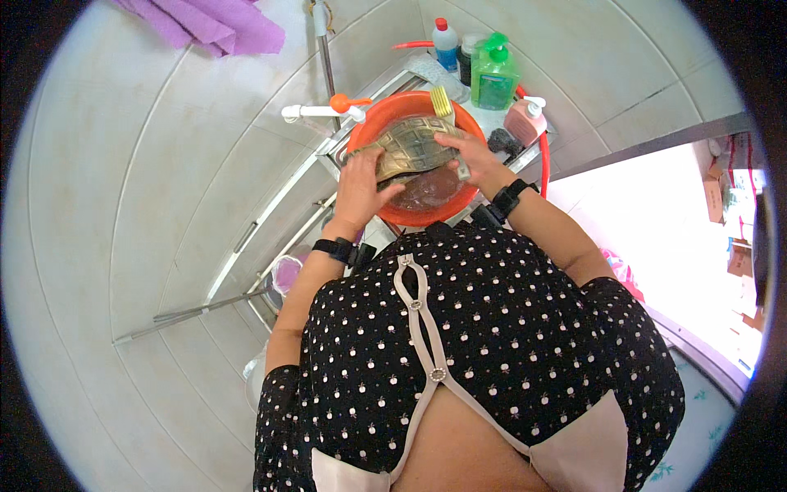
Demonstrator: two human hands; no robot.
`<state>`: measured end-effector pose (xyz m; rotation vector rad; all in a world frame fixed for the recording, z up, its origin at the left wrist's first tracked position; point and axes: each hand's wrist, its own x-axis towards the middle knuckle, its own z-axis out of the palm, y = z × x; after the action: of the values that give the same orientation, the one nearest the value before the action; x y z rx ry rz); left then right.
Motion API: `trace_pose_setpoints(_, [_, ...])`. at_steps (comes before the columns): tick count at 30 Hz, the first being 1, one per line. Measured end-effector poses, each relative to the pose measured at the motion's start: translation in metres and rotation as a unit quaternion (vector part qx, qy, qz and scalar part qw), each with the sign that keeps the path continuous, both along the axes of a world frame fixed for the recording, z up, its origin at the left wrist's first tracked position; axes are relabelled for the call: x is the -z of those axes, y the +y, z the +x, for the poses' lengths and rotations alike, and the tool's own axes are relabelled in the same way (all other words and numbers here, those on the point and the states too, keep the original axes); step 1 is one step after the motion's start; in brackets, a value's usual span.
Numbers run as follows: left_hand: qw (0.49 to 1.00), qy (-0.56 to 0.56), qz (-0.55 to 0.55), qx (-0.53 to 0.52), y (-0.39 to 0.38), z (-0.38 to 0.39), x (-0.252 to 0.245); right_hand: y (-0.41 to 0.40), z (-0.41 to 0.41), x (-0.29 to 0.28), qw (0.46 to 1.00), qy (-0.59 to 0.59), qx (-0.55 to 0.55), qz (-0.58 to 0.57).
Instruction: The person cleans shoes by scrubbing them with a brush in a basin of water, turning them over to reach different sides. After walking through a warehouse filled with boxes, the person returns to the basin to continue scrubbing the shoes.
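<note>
An olive-brown domed item (412, 147) with a grid of raised plates, like a turtle's shell, is held over an orange-red plastic basin (458, 203). My left hand (361, 187) grips its left end, fingers on top and thumb low near the dark lower edge. At the right end, my right hand (473, 157) steadies the item with fingertips on its upper face. The same hand holds a brush (440, 101) with yellow bristles; its pale handle end shows below the fingers. Cloudy water (430, 189) lies in the basin. The item's underside is hidden.
A white tap (320, 111) with an orange lever reaches over the basin's left rim. Behind stand a red-capped bottle (445, 46), a dark jar (468, 58) and a green pump bottle (495, 74). A pink pump bottle (525, 120), dark scrubber (504, 142) and red hose (545, 166) are at right.
</note>
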<state>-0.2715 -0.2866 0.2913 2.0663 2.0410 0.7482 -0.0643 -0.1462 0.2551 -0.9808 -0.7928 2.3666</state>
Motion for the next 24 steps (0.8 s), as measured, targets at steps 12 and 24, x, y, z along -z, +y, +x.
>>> trace_pose_setpoints(12, [0.785,-0.508,-0.35,0.054,0.013,-0.06,0.007,0.02,0.0,-0.029,0.988,0.034,-0.085,0.124])
trace_pose_setpoints(24, [0.667,-0.628,-0.4,0.024,0.023,-0.022,0.003,0.045,-0.013,-0.005,0.974,-0.119,-0.03,0.192])
